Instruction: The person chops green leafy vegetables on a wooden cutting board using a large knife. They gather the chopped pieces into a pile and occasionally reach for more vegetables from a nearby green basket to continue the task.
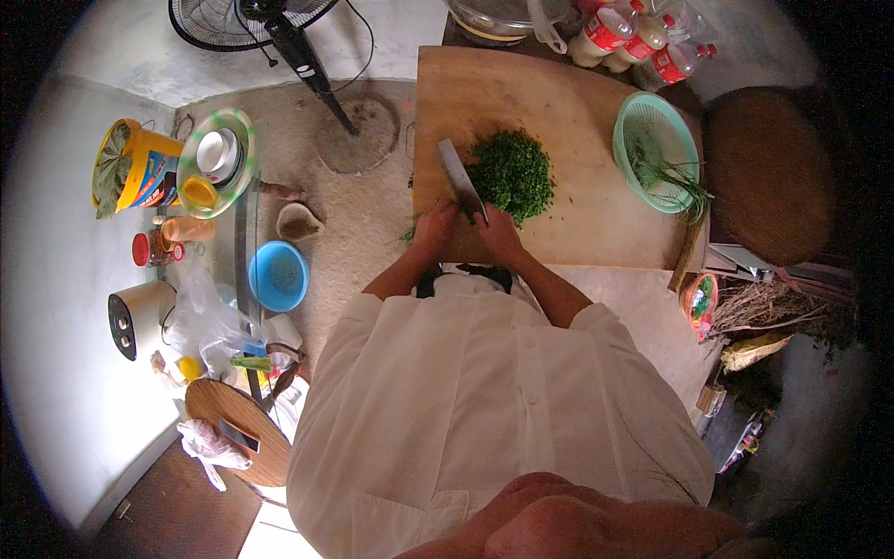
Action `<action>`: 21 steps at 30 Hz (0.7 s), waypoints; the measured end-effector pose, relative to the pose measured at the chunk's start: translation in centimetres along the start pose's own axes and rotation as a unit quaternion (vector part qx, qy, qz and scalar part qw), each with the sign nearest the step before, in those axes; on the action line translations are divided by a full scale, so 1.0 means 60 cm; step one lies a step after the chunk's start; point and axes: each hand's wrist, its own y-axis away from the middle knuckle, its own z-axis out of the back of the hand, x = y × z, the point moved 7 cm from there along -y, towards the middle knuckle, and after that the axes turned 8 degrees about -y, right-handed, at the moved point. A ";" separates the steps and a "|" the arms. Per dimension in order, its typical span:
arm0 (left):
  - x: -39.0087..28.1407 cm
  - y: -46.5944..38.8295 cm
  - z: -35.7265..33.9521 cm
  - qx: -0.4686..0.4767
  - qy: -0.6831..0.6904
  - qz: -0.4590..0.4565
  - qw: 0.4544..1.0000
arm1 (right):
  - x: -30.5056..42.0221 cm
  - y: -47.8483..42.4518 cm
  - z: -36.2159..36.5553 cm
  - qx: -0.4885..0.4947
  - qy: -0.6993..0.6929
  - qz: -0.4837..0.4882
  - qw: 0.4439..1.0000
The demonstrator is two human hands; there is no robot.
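Observation:
My right hand (497, 233) is closed round the handle of a kitchen knife (461, 176), whose broad blade points away from me over a wooden board (580, 230). Right beside the blade lies a heap of finely chopped green herbs (515, 175). To the left of the knife, my left hand (436, 225) rests at the board's near left edge. A few green stalks (407, 235) stick out past that hand; whether its fingers grip them cannot be made out. At the board's right side stands a pale green plastic colander (620, 150) with long thin green leaves (681, 185) hanging over its rim.
Bottles with red labels (607, 31) and a metal pot (489, 24) stand behind the board. A pedestal fan (300, 63) is at the back left. Left are a glass shelf edge (250, 209), a blue basin (279, 276) and a yellow bucket (157, 150). Dry twigs (761, 307) lie right.

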 end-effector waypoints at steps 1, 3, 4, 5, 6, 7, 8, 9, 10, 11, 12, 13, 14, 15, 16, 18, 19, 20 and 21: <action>-0.003 -0.002 0.007 -0.028 -0.009 -0.021 0.999 | 0.002 0.002 0.000 0.002 -0.007 -0.005 1.000; -0.007 -0.002 0.012 -0.048 -0.017 -0.039 0.998 | -0.007 0.005 -0.010 0.043 0.018 -0.033 0.998; -0.007 -0.004 0.012 -0.039 -0.016 -0.037 0.998 | -0.011 0.005 -0.014 0.063 0.031 -0.046 0.996; -0.008 -0.006 0.011 -0.030 -0.015 -0.035 0.999 | -0.012 0.004 -0.012 0.052 0.030 -0.045 0.997; -0.006 -0.006 0.011 -0.033 -0.023 -0.035 0.999 | -0.002 0.002 -0.008 0.042 0.028 -0.042 0.998; -0.005 -0.006 0.011 -0.035 -0.031 -0.036 0.998 | 0.007 -0.001 -0.003 0.031 0.026 -0.039 0.998; -0.004 -0.007 0.011 -0.038 -0.039 -0.036 0.998 | 0.015 -0.003 -0.001 0.037 0.024 -0.040 0.998; -0.006 -0.004 0.016 -0.055 -0.033 -0.040 0.997 | 0.021 -0.004 0.002 0.042 0.024 -0.043 0.998; -0.008 0.001 0.021 -0.072 -0.028 -0.044 0.996 | 0.026 -0.005 0.004 0.048 0.023 -0.045 0.998; -0.010 0.003 0.027 -0.089 -0.023 -0.047 0.995 | 0.030 -0.006 0.007 0.050 0.021 -0.053 0.997; -0.008 0.005 0.025 -0.078 -0.010 -0.035 0.996 | 0.037 -0.004 0.010 0.054 0.018 -0.062 0.996; -0.006 0.006 0.023 -0.067 0.003 -0.023 0.997 | 0.039 -0.003 0.011 0.057 0.016 -0.070 0.996; -0.004 0.007 0.021 -0.057 0.016 -0.011 0.998 | 0.036 -0.003 0.010 0.055 0.013 -0.065 0.996; -0.006 0.009 0.023 -0.067 0.000 -0.032 0.997 | 0.034 -0.002 0.008 0.052 0.010 -0.061 0.997; -0.006 0.012 0.026 -0.077 -0.016 -0.053 0.996 | 0.032 -0.002 0.006 0.049 0.007 -0.056 0.997; -0.004 0.015 0.024 -0.090 -0.027 -0.070 0.993 | 0.028 0.000 0.005 0.052 0.016 -0.076 0.996; 0.000 0.017 0.021 -0.093 -0.022 -0.066 0.993 | 0.029 0.000 0.005 0.054 0.021 -0.085 0.995; 0.004 0.018 0.017 -0.096 -0.017 -0.063 0.993 | 0.026 0.000 0.002 0.047 0.033 -0.067 0.996; 0.015 0.019 -0.001 -0.092 -0.026 -0.071 0.993 | 0.024 -0.002 -0.002 0.041 0.046 -0.047 0.997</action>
